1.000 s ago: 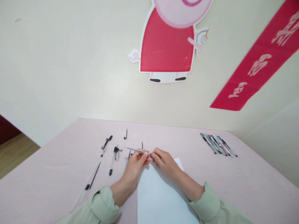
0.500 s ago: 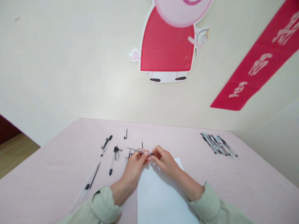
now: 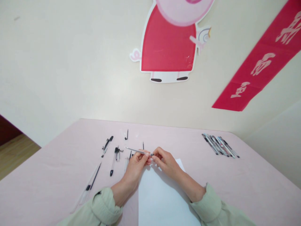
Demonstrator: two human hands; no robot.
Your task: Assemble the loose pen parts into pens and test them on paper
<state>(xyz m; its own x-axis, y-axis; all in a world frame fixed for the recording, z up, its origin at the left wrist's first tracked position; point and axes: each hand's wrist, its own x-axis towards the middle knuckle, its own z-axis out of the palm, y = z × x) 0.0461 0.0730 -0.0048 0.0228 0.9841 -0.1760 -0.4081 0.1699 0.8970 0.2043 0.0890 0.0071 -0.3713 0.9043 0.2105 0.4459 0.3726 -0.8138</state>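
A slim pen (image 3: 135,150) with a clear barrel points its thin tip to the left, above the far end of a white paper sheet (image 3: 162,197). The thumb and fingers of my left hand (image 3: 137,163) are closed around its barrel. My right hand (image 3: 166,160) pinches the dark right end of the same pen. What lies between the fingertips is partly hidden. Just behind the hands is a short black pen part (image 3: 143,145). Beside my left hand rest a dark refill (image 3: 130,156) and a clear tube (image 3: 126,164), both partly covered.
Left on the pink tablecloth (image 3: 51,175) lie a capped clear pen barrel (image 3: 113,163), a black cap with small parts (image 3: 108,144), a long dark refill (image 3: 96,176) and clear tubes (image 3: 81,197). Several whole pens (image 3: 219,146) lie in a row at the right. A wall (image 3: 94,78) stands behind.
The pen's tip has shifted very slightly left and up. Both hands keep the same grip and almost the same place.
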